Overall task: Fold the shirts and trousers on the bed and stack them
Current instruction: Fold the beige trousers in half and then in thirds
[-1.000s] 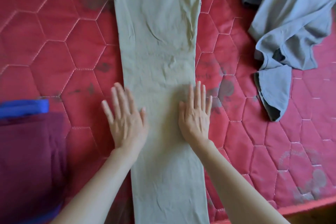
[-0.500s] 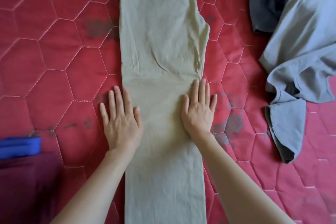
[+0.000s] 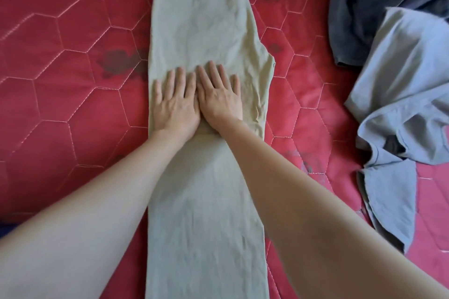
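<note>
Pale green trousers (image 3: pixel 204 22), folded lengthwise leg on leg, lie stretched along the red quilted bed (image 3: pixel 60 80) from the near edge to the waistband at the top. My left hand (image 3: pixel 173 102) and my right hand (image 3: pixel 218 94) lie flat side by side on the trousers at about the crotch level, fingers straight and pressing the cloth down. The two hands touch each other at the thumbs.
A crumpled light blue shirt (image 3: pixel 401 109) lies on the right side of the bed. A dark grey garment (image 3: pixel 364 14) is bunched behind it at the top right. Bare red mattress spreads to the left of the trousers.
Both hands slid up the trousers and came together in the middle; before, they were apart at the two edges. The view shifted forward, and the folded pile at the left left the frame.
</note>
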The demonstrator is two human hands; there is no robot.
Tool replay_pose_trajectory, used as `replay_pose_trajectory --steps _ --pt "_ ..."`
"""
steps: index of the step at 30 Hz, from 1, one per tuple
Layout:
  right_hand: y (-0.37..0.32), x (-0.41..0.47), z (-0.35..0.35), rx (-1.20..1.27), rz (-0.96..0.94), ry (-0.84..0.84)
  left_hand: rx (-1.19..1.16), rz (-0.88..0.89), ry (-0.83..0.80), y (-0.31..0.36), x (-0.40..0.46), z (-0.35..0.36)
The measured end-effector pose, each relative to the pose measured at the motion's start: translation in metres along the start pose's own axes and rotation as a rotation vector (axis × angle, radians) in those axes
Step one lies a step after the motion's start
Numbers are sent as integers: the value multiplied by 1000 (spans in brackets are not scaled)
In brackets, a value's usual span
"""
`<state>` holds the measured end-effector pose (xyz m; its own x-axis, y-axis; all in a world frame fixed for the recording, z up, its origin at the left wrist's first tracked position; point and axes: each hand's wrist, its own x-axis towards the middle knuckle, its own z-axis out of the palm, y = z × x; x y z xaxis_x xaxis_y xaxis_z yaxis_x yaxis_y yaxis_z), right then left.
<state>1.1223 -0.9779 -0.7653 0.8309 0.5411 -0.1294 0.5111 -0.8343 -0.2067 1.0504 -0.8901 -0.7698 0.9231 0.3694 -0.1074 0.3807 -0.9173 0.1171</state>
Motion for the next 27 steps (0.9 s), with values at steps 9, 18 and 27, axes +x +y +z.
replay_pose_trajectory --steps 9,18,27 --pt "70 -135 12 -20 333 44 -53 -10 -9 -31 -125 12" --pt "10 -128 -18 95 198 112 25 238 16 10 -114 -7" --pt "0 -101 5 40 -77 -88 -43 395 -69 27 -233 29"
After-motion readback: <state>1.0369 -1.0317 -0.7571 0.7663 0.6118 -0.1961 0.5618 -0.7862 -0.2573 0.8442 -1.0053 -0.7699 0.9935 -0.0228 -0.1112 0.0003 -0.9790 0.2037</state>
